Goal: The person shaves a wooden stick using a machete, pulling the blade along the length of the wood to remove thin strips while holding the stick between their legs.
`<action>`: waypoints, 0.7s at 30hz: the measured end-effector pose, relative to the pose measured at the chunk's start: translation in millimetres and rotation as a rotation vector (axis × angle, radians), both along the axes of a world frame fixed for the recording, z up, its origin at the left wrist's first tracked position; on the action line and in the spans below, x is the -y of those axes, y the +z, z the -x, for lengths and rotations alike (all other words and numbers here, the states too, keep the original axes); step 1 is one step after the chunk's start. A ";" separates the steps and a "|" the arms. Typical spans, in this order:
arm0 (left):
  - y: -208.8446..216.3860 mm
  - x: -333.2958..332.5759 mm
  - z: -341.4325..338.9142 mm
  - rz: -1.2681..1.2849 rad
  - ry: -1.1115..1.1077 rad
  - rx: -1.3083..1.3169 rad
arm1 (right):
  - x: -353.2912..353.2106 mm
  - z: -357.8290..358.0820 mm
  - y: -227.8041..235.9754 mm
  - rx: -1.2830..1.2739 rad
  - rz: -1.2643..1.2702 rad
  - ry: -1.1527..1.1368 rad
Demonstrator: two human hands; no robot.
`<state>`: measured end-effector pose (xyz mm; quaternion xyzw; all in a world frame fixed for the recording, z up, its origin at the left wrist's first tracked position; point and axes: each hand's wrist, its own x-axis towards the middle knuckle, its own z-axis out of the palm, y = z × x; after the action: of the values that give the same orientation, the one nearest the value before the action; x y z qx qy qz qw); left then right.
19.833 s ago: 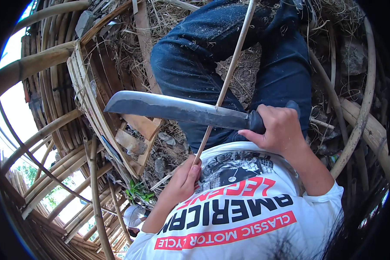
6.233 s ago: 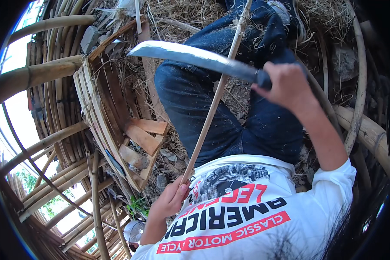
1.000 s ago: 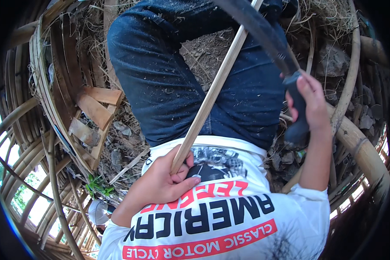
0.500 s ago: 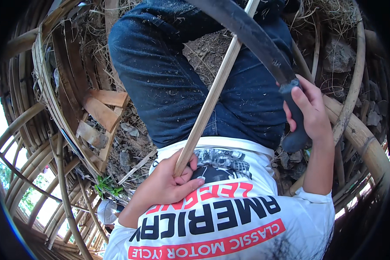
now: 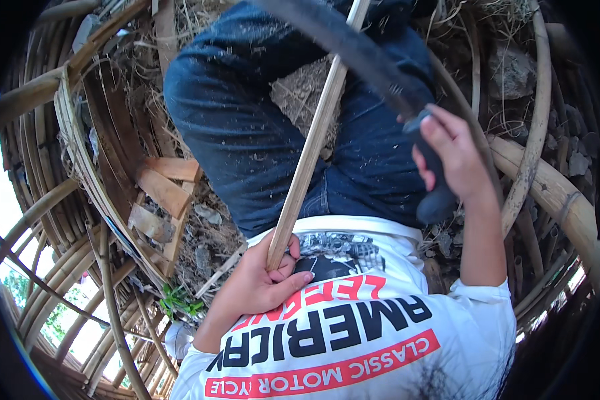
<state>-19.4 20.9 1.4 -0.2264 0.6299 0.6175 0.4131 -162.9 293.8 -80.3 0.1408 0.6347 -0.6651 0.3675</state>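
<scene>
A: What colours are showing at upper centre?
B: The blade (image 5: 377, 70) is showing dark grey; its handle (image 5: 437, 205), centre right, black.
A: And the stick (image 5: 311, 150) down the middle?
B: It is showing pale tan with lengthwise streaks; the jeans (image 5: 213, 113) are showing dark blue with pale specks.
A: Lower down?
B: The white shirt (image 5: 353, 320) is bearing red and black lettering. The plant (image 5: 180, 303), lower left, is showing green.

The machete (image 5: 373, 72) — nearly level in the earliest view — now slants far more steeply across the pale strip (image 5: 315, 147), its tip beyond the upper edge; the left hand (image 5: 260, 280) lays its thumb clear of the strip.
</scene>
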 end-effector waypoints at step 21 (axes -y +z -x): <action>42.5 57.2 4.5 0.097 -0.088 -0.269 | 30.5 12.4 24.7 -0.241 0.240 0.041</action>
<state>-24.0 -36.3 43.9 -0.1332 0.7179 0.5925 0.3403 -175.3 263.3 -55.7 0.0020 0.5929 -0.7406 0.3162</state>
